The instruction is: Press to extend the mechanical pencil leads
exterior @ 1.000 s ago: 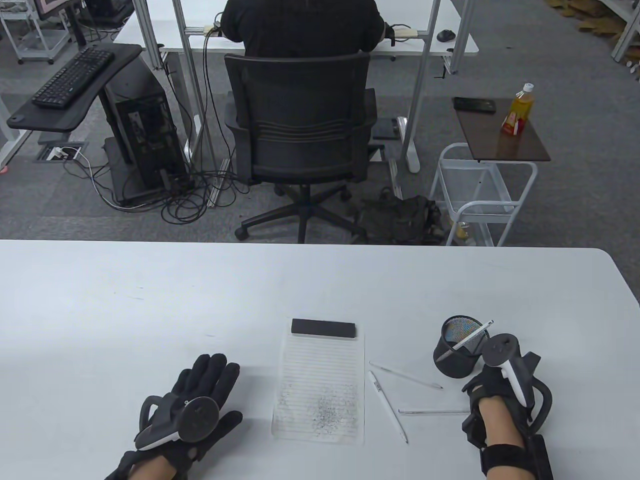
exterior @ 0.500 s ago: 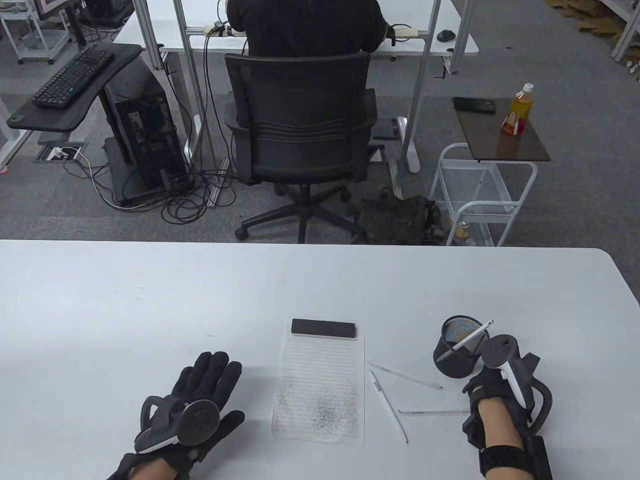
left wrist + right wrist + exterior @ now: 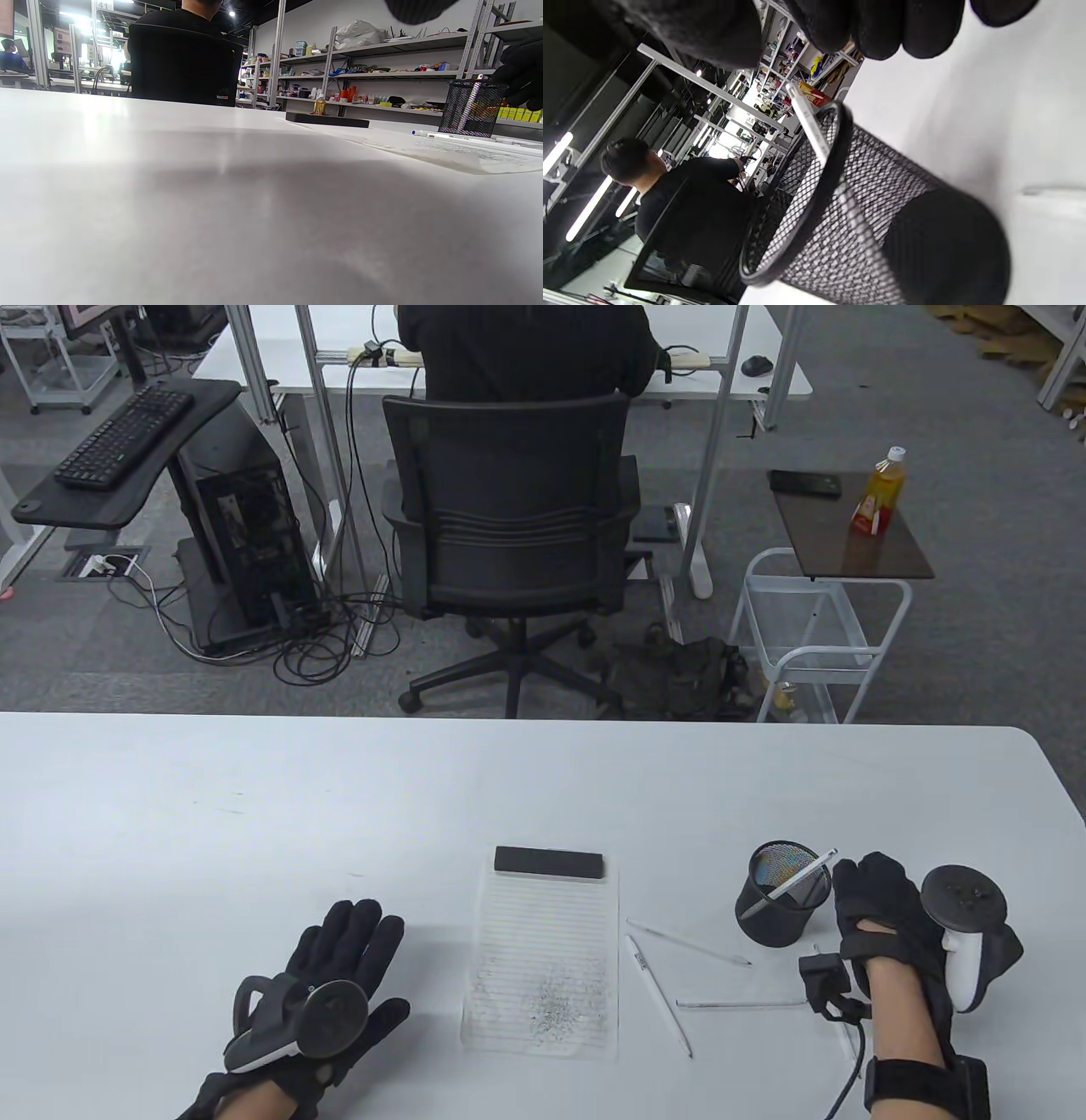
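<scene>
A black mesh pencil cup (image 3: 776, 909) stands at the right of the white table (image 3: 254, 814). One white mechanical pencil (image 3: 797, 878) leans in it, top end to the right. Three more white pencils (image 3: 657, 993) lie loose between the cup and a lined sheet (image 3: 543, 959). My right hand (image 3: 848, 878) is just right of the cup, fingers (image 3: 874, 882) stretched beside the leaning pencil's top and holding nothing. In the right wrist view its fingertips (image 3: 903, 25) hang just above that pencil (image 3: 808, 114) and the cup (image 3: 882, 220). My left hand (image 3: 348, 942) lies flat and empty on the table.
A black rectangular block (image 3: 550, 862) lies across the top of the sheet, which carries grey pencil marks. The table's far edge (image 3: 509, 721) faces an office chair (image 3: 509, 509) with a seated person. In the left wrist view the cup (image 3: 471, 106) stands at the far right.
My right hand has rolled over and shifted right and forward, so its fingers now reach up beside the cup's pencil. The left hand has barely moved.
</scene>
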`<act>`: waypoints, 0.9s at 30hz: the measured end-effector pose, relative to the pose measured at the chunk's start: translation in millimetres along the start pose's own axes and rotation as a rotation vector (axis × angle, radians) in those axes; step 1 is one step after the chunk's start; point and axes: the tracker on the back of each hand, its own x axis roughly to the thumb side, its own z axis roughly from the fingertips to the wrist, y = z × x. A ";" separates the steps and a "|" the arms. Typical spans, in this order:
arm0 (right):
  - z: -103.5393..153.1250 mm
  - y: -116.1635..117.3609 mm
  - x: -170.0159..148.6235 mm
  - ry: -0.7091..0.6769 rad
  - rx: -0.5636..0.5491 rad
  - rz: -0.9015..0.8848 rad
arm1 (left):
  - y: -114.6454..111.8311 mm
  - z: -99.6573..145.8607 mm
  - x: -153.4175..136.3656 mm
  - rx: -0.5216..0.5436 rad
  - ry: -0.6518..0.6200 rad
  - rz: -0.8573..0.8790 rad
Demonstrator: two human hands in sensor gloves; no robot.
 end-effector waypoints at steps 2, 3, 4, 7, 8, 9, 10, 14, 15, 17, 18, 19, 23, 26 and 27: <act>-4.9 7.0 -2.4 0.020 0.011 -0.012 | 0.1 0.1 0.2 -0.003 0.001 -0.001; -6.4 9.5 -2.9 0.029 0.008 -0.013 | 0.4 0.1 0.2 -0.003 0.002 0.000; -8.5 13.0 -3.8 0.033 0.009 -0.018 | 0.2 0.0 -0.1 -0.004 0.002 0.002; -13.2 23.0 -7.1 0.062 0.015 -0.062 | -1.3 -0.5 -1.6 -0.013 0.006 0.004; -14.7 26.8 -8.4 0.069 0.018 -0.088 | -1.9 -0.9 -2.2 -0.017 0.006 0.003; -15.5 29.4 -9.2 0.081 0.018 -0.104 | -2.3 -1.3 -2.6 -0.020 0.007 0.002; -16.7 31.4 -10.1 0.085 0.018 -0.111 | -2.4 -1.6 -3.1 -0.021 0.007 0.002; -20.9 36.3 -13.2 0.115 0.025 -0.119 | -2.6 -1.4 -4.4 -0.024 0.011 0.005; -21.2 37.1 -13.3 0.120 0.029 -0.123 | -2.4 -1.4 -4.4 -0.023 0.011 0.006; -21.6 39.2 -12.6 0.126 0.034 -0.123 | -3.0 -1.8 -4.6 -0.023 0.011 0.008; -21.3 40.3 -11.8 0.133 0.028 -0.111 | -3.3 -1.8 -4.5 -0.027 0.011 0.007; -21.3 40.9 -11.1 0.131 0.020 -0.094 | -3.4 -1.6 -4.4 -0.028 0.011 0.005; -20.7 43.0 -9.8 0.133 0.012 -0.099 | -3.1 -1.7 -4.6 -0.026 0.011 0.008; -20.7 43.2 -9.1 0.128 0.005 -0.089 | -3.1 -1.3 -4.9 -0.025 0.012 0.007; -20.5 42.9 -9.0 0.125 0.001 -0.089 | -3.1 -1.4 -4.9 -0.025 0.012 0.009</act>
